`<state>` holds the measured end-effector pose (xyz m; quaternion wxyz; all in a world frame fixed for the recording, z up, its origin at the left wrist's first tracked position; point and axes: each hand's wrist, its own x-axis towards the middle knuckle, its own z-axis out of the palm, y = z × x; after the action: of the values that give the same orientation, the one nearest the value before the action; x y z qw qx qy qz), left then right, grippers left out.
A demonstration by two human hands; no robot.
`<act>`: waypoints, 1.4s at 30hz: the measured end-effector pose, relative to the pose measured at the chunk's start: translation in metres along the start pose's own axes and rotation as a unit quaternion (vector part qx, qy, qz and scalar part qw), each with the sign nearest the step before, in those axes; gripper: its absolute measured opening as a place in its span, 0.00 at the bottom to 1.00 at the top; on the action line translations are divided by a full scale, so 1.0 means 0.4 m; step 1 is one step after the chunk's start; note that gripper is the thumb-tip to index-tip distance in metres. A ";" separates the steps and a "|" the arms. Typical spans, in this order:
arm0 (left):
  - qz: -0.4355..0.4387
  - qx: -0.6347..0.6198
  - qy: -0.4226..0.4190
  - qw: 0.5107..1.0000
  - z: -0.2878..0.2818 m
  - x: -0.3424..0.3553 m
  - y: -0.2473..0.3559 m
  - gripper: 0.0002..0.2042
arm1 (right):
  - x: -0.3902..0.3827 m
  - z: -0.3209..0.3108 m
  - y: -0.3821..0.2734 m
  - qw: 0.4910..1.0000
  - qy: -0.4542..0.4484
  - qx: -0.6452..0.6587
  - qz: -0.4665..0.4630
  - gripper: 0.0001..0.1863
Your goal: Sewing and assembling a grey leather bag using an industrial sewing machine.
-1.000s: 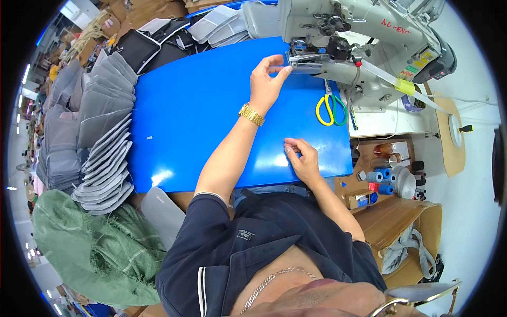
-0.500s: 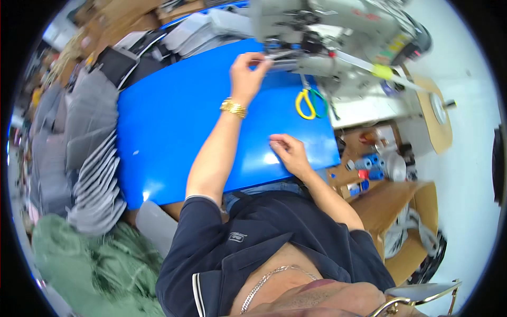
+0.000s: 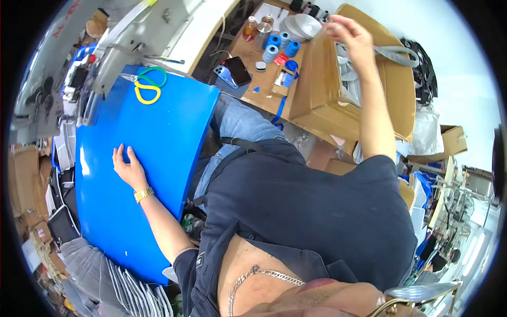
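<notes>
My left hand (image 3: 129, 168) rests on the blue tabletop (image 3: 132, 211), fingers spread, with nothing in it. Farther back, scissors (image 3: 148, 98) with one yellow and one green handle loop lie on that tabletop, their blades pointing toward the sewing machine (image 3: 124, 50). My right hand (image 3: 355, 42) is raised at the far right, above an open cardboard box (image 3: 327, 113). Its fingers reach out leftward, loosely bent and a little apart, and no object shows in them. Grey fabric strips (image 3: 346, 74) lie inside the box, beneath my right forearm.
A wooden side table (image 3: 253, 95) carries several blue thread spools (image 3: 270, 53), a dark phone (image 3: 237, 71), small bottles (image 3: 250, 29) and white discs (image 3: 301, 25). Layered grey fabric pieces (image 3: 100, 269) lie at the lower left. Clear plastic bags (image 3: 425, 129) hang beyond the box.
The view has swung right. My left hand has left the sewing machine and come down onto the blue tabletop. My right hand has gone from the tabletop's near edge up over the cardboard box.
</notes>
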<state>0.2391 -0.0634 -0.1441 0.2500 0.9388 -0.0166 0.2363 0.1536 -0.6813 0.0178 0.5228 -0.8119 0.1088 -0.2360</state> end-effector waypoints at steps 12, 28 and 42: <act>-0.098 -0.164 -0.002 0.982 -0.038 -0.103 0.108 0.13 | 0.068 -0.316 0.509 0.909 -0.202 -0.328 0.160 0.13; -0.306 -0.011 0.234 0.923 -0.447 -0.529 0.091 0.11 | 0.224 0.116 0.630 0.896 -0.290 -0.336 0.002 0.24; -0.582 0.273 0.031 0.766 -0.519 -0.795 0.053 0.23 | 0.304 0.086 0.234 0.998 0.008 -0.062 0.006 0.24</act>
<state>-0.1368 -0.0104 -0.1196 0.0731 0.7893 0.6056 0.0695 0.2823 -0.7455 -0.0453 0.4715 -0.8404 0.1325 -0.2321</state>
